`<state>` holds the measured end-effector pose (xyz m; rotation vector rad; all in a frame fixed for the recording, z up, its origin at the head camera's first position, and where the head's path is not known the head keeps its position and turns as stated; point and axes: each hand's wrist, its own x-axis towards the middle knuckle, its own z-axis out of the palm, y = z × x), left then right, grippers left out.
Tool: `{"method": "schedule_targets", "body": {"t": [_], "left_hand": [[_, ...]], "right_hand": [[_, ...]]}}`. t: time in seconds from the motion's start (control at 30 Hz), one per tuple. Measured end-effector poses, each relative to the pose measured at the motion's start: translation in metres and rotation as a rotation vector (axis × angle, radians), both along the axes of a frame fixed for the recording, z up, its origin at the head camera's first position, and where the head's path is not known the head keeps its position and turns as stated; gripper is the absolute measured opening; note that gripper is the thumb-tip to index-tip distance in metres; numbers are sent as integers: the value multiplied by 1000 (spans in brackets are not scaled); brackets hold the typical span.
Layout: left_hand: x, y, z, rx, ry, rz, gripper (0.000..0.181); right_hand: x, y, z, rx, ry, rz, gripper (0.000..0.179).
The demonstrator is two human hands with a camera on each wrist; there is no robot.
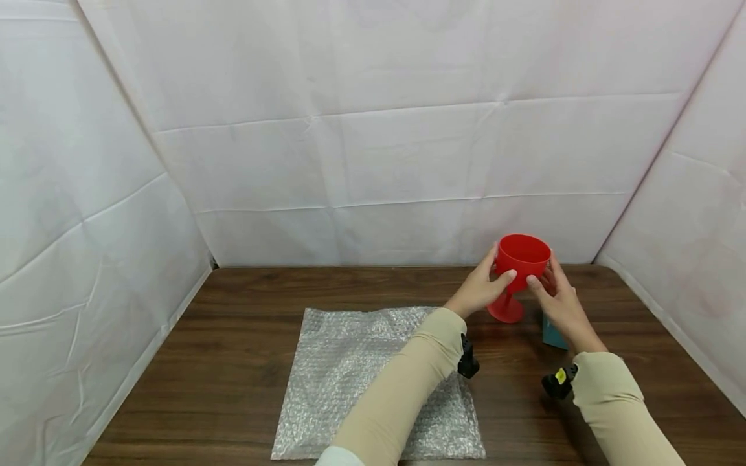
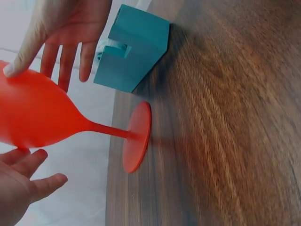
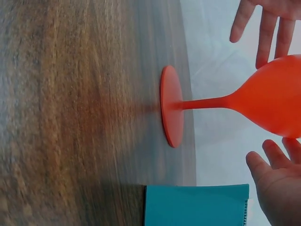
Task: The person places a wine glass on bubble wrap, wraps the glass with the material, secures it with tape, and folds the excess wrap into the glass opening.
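Observation:
A red goblet [image 1: 521, 262] stands upright at the back right of the table, its bowl held between both hands. My left hand [image 1: 479, 285] holds the bowl's left side, thumb on the front and fingers reaching round the far side. On the opposite side, my right hand [image 1: 561, 301] holds it the same way. The goblet's round foot [image 2: 137, 136] is right at the wooden surface, below a thin stem [image 3: 205, 103]. Close beside the foot, partly hidden behind my right hand in the head view, sits a teal tape dispenser [image 2: 136, 47] with a notched side.
A sheet of bubble wrap [image 1: 338, 369] lies flat on the dark wooden table [image 1: 192, 362], partly under my left forearm. White cloth walls [image 1: 402, 155] enclose the table at the back and both sides.

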<state>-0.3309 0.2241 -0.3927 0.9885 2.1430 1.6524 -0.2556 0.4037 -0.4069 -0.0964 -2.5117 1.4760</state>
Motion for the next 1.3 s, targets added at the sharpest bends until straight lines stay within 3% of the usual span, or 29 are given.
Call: {"method": "schedule_targets", "body": {"t": [0.33, 0.7, 1.0, 1.3], "left_hand": [[2, 5, -2, 25, 61, 113, 64], [6, 3, -1, 78, 106, 132, 64], [12, -4, 9, 144, 23, 146, 63], [22, -18, 21, 206, -26, 118, 61]], "right_hand": [[1, -4, -2, 11, 49, -28, 78], [8, -10, 3, 0, 70, -48, 73], [12, -21, 14, 3, 112, -75, 71], [22, -38, 25, 0, 124, -117, 67]]}}
